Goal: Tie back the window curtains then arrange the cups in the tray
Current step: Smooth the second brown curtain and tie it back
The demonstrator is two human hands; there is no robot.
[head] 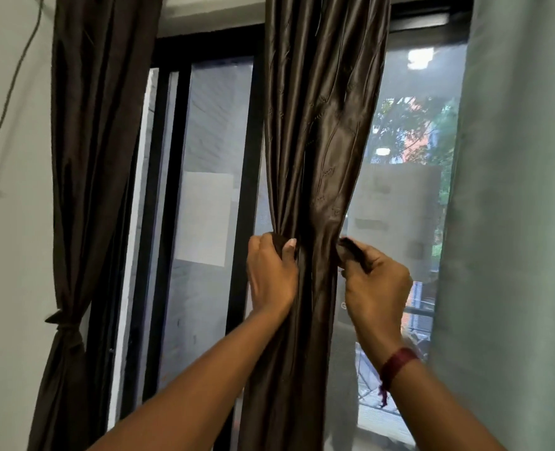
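Observation:
A dark brown satin curtain (318, 141) hangs in the middle of the window, gathered into a narrow waist at hand height. My left hand (269, 271) grips one end of a brown tie-back strip at the curtain's left side. My right hand (373, 281) pinches the other end of the tie-back (351, 250) at the curtain's right side. The strip's middle is hidden behind the fabric. A second brown curtain (84, 157) at the left is bound with a knotted tie (63, 323). No cups or tray are in view.
A black-framed window (172, 190) with a mesh screen fills the background. A pale green wall (9, 255) with a thin cable stands at the left. A light grey-green curtain (513, 222) hangs at the right edge.

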